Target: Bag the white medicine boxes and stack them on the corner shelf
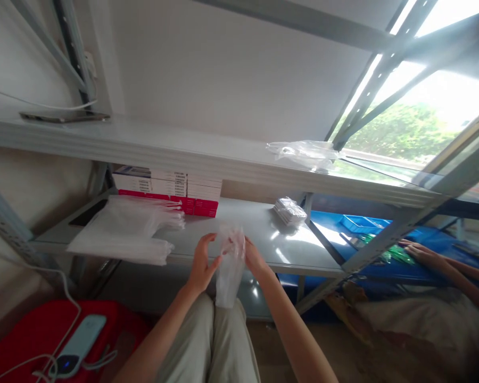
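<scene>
A clear plastic bag (230,274) hangs upright in front of my knees, its upper end crumpled. My right hand (255,259) grips the bag's upper right edge, with the fingertips partly hidden behind it. My left hand (203,264) is at the bag's left side, thumb and fingers apart, the thumb tip close to or touching the plastic. To the left, a stack of flat clear plastic bags (120,231) lies on the shelf (247,213) and overhangs its front edge. A small stack of wrapped packets (289,211) sits to the right on the same shelf.
White and red boxes (167,190) stand at the shelf's back. On the upper shelf (183,141) lie a phone (64,117) and loose clear plastic (303,151). A power bank (82,343) with cables rests on a red surface (115,314). Another person's hands (423,252) are at a blue table.
</scene>
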Motion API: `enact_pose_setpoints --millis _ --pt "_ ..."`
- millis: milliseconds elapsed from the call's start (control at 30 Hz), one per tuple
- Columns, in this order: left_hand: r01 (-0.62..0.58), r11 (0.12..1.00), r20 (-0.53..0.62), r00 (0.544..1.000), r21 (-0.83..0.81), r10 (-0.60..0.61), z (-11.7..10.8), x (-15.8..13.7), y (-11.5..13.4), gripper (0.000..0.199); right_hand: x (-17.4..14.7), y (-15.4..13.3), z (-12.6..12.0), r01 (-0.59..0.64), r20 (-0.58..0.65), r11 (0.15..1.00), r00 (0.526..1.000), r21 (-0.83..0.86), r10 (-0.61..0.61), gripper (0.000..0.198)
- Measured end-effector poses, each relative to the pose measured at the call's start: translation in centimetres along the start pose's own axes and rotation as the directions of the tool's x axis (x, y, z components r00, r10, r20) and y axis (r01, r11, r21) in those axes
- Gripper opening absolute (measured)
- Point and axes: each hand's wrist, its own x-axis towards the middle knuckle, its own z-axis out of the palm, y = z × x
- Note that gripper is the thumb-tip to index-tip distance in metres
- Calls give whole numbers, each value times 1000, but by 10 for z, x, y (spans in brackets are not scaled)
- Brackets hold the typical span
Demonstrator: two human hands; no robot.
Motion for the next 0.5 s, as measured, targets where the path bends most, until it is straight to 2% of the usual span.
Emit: enact_pose_setpoints --millis 67,133,333,433,500 --pt "27 996 100 995 -82 -19 -3 10 9 41 -11 -6 1 -29 -10 995 999 95 30 39" --pt "40 997 147 989 -72 -29 -5 18 20 32 -19 -10 2 -42 -7 989 999 142 43 35" --pt "150 981 131 982 -121 -134 -10 26 40 26 -34 -14 -4 -73 4 979 997 192 73 33" --pt "271 942 105 961 -199 -254 -15 29 37 27 -37 -11 -12 -71 -28 970 996 233 79 30" --pt "369 880 77 929 -299 -363 -22 31 30 30 -38 -6 -22 -60 -44 963 996 261 74 25"
